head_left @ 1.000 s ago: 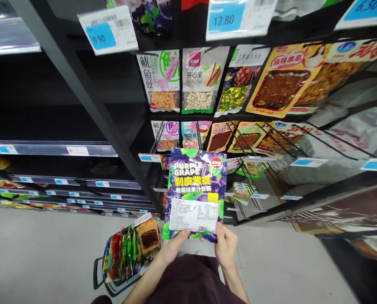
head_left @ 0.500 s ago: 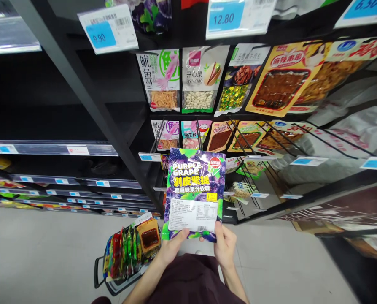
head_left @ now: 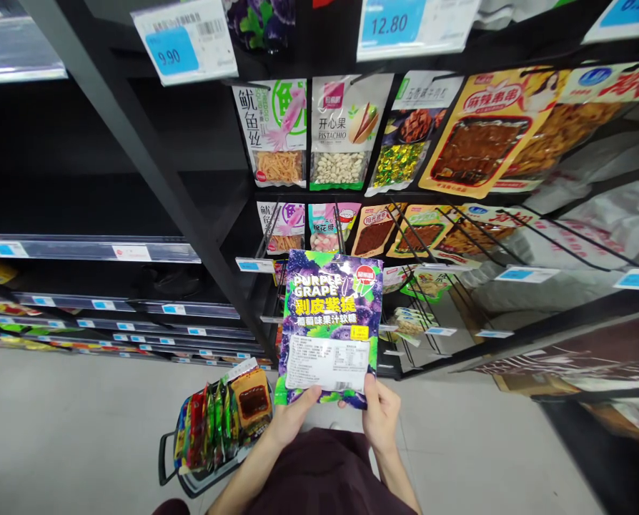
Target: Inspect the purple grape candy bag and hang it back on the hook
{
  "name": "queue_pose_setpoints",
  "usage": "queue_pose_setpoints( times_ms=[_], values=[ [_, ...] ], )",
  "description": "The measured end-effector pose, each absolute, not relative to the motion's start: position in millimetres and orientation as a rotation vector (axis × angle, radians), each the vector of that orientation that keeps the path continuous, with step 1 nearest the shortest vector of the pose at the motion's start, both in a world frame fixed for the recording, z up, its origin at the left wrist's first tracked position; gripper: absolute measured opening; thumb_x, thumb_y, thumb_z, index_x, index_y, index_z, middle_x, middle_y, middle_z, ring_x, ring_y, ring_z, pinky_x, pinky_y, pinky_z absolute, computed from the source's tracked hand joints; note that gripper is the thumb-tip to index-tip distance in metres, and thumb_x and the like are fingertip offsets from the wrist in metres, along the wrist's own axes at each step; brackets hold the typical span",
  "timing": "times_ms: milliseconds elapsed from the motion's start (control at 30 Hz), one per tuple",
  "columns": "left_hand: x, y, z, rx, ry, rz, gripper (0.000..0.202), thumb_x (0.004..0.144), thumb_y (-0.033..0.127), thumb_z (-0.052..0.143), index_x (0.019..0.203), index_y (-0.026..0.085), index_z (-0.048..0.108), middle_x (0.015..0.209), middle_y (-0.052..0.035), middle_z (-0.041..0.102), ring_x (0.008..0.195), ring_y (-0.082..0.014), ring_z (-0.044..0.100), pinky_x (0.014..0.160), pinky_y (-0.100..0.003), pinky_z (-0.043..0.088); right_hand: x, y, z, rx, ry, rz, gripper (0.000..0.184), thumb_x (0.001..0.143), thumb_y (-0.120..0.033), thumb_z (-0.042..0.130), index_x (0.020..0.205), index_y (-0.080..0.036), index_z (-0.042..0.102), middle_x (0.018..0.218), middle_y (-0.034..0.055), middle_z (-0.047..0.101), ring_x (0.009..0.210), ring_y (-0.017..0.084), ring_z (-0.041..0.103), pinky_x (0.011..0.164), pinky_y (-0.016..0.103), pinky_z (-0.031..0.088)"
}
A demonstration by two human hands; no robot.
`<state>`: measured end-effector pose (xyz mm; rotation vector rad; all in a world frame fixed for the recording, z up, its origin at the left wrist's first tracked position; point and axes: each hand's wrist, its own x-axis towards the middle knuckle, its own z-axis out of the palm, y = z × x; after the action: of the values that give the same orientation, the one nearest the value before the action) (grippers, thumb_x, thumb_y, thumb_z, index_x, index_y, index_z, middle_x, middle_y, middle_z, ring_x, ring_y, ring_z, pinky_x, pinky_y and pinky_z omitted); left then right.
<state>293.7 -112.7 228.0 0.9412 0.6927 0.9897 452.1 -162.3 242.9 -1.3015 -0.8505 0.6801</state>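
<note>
Between my two hands is a purple and green bag of grape gummies (head_left: 327, 329), held up in front of my body with its printed white label facing me. My left hand (head_left: 296, 411) grips its lower left edge, thumb on the front. At the lower right corner my right hand (head_left: 379, 411) pinches the bag, its thumb also on the front. The fingers behind the bag are mostly hidden. Beyond the bag hang a pistachio packet (head_left: 346, 136) and a shredded squid packet (head_left: 276, 136) on the rack.
A basket (head_left: 212, 479) filled with several upright snack packets stands on the floor (head_left: 99, 422) at my lower left. Metal hooks with price tags (head_left: 528, 274) jut out from the rack. Dark shelves (head_left: 88, 250) run along the left, beyond a black post (head_left: 153, 164).
The view has shifted very slightly, so the upper price tags sit a little differently. Both hands keep the same hold on the bag.
</note>
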Motion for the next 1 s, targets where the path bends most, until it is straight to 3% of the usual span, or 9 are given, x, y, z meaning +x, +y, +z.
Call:
queue_pose_setpoints(
  times_ms=[267,1000],
  values=[
    [297.6,-110.3,234.1,0.920,0.679,0.986,0.052,0.080,0.045,0.075,0.122,0.016,0.066,0.114,-0.0127,0.071,0.119,-0.0350,0.059,0.107,-0.052,0.044,453.6,-159.8,241.4,-1.318,-0.845,0.693,0.051,0.095,-0.046,0.050,0.057,-0.015,0.066,0.043,0.0017,0.058,0.040,0.013,0.051,0.046,0.023,0.042],
    [295.3,-112.4,233.1,0.945,0.726,0.997,0.052,0.080,0.047,0.075,0.121,0.016,0.066,0.115,-0.0125,0.071,0.121,-0.0342,0.058,0.110,-0.052,0.040,450.8,-159.5,250.5,-1.339,-0.824,0.696,0.054,0.092,-0.052,0.052,0.053,-0.016,0.061,0.042,0.0018,0.054,0.040,0.015,0.048,0.043,0.025,0.042]
  ],
)
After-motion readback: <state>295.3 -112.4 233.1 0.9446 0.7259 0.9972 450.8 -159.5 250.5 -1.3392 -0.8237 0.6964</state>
